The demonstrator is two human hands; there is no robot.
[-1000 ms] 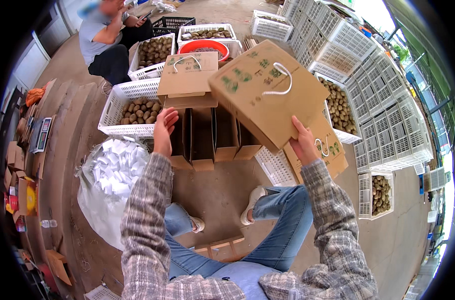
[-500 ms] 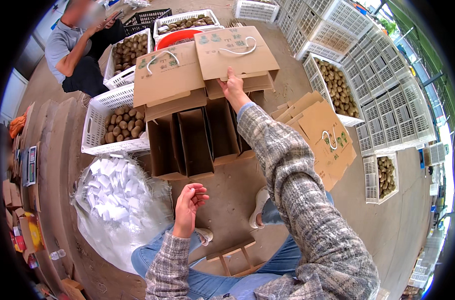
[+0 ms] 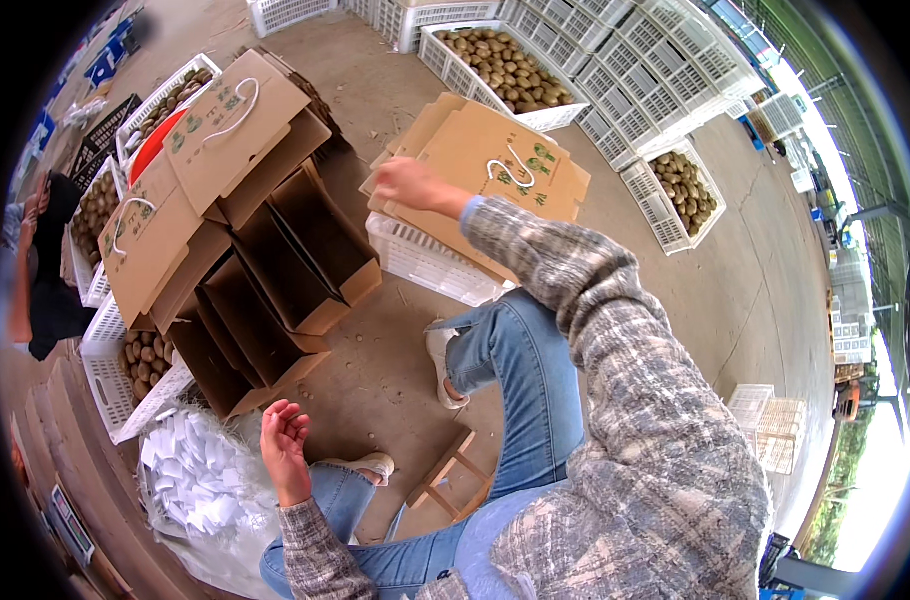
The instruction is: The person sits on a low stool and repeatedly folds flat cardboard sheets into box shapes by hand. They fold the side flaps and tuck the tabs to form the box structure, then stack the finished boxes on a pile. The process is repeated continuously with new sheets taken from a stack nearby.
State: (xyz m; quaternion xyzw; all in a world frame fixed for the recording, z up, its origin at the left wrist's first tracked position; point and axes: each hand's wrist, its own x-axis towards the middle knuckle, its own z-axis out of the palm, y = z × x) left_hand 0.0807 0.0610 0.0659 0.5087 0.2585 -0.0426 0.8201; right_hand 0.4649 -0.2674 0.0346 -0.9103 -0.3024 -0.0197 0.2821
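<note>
My right hand [image 3: 412, 187] is at the left edge of a stack of flat printed cardboard boxes [image 3: 523, 165] with a white cord handle. Its fingers are curled in; whether they grip the cardboard is hidden. My left hand [image 3: 286, 452] hovers over my knee, palm up, holding nothing, its fingers loosely bent and apart. Ahead of it, several opened cardboard gift boxes [image 3: 293, 262] stand side by side, empty inside. Their printed lids [image 3: 230, 112] are folded back to the far left, with white cord handles on top.
A white crate [image 3: 430, 262] supports the flat boxes. White crates of brown round fruit [image 3: 510, 72] stand behind, at right and at far left. A sack of white paper pieces [image 3: 200, 475] lies at lower left. A small wooden stool [image 3: 443, 475] is between my feet. Another person sits at far left.
The view has turned right. My right hand has left the lid of the opened boxes and moved right to the flat stack. My left hand stays raised and empty.
</note>
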